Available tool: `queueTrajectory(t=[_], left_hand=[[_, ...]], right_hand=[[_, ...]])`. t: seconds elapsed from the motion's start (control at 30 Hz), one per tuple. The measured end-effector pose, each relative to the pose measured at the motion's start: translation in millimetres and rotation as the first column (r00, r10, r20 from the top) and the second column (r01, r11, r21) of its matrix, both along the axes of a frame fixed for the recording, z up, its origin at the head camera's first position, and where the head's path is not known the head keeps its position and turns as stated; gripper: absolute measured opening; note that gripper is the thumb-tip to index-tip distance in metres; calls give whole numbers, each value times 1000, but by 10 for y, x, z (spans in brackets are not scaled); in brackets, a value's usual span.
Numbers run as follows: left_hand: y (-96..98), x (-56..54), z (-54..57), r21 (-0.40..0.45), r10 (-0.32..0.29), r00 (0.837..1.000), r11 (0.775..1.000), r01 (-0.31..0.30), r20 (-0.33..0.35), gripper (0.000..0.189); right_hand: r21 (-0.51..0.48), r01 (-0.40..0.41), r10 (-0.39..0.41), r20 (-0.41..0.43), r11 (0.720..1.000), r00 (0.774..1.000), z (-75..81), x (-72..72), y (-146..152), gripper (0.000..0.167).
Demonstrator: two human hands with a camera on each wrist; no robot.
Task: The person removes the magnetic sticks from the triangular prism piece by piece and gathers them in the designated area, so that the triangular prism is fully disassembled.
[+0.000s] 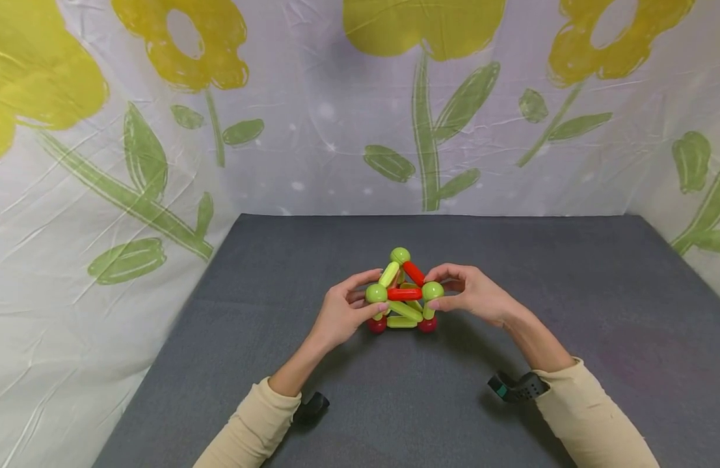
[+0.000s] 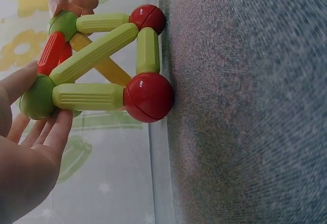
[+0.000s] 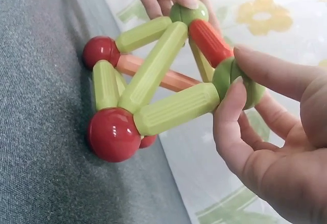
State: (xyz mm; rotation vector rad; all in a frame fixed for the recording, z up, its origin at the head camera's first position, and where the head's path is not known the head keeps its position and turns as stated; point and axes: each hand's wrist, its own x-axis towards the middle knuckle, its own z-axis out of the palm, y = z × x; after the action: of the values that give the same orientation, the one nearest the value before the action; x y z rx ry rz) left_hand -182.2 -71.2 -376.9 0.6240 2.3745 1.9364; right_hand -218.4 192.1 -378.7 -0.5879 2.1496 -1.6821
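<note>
- Pinching a green ball (image 1: 376,293) in left hand (image 1: 341,313).
- Pinching another green ball (image 1: 433,290) in right hand (image 1: 479,292) — with red stick (image 1: 405,294) between.
- Standing on red balls (image 1: 378,324), down on gray cloth (image 1: 301,260).

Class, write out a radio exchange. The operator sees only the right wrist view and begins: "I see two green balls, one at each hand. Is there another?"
Observer: Yes. The head view shows a third green ball, higher in the picture than the other two and touched by neither hand.
Operator: What links it to the ball at the right hand?
Observer: A slanting red rod, also seen from the head camera.
Operator: And farther back along that arm?
Observer: A dark strap by the cuff of the beige sleeve.
</note>
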Motion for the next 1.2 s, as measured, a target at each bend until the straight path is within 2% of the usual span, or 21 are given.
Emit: queueTrajectory(t=[0.2, 0.4, 0.57, 0.73, 0.93, 1.2], left_hand=[[2, 5, 8, -13, 12, 1000, 1000, -13, -26, 53], [-6, 5, 19, -17, 5, 1000, 1000, -5, -27, 52], [-9, 0, 19, -17, 1, 1000, 1000, -1, -21, 52], [-9, -9, 1, -3, -6, 1000, 1000, 6, -8, 52], [-6, -13, -1, 2, -8, 1000, 1000, 8, -13, 51], [4, 9, 25, -21, 11, 999, 1000, -12, -32, 51]], right_hand=[[-34, -6, 8, 53, 999, 999, -8, -10, 16, 41], [-144, -68, 87, 129, 987, 988, -18, -37, 57, 38], [-256, -130, 174, 158, 958, 972, -66, -81, 97, 33], [-331, -161, 228, 174, 930, 958, -141, -121, 117, 32], [-403, -174, 271, 197, 898, 942, -210, -149, 128, 33], [-511, -172, 330, 236, 842, 914, -243, -144, 109, 32]])
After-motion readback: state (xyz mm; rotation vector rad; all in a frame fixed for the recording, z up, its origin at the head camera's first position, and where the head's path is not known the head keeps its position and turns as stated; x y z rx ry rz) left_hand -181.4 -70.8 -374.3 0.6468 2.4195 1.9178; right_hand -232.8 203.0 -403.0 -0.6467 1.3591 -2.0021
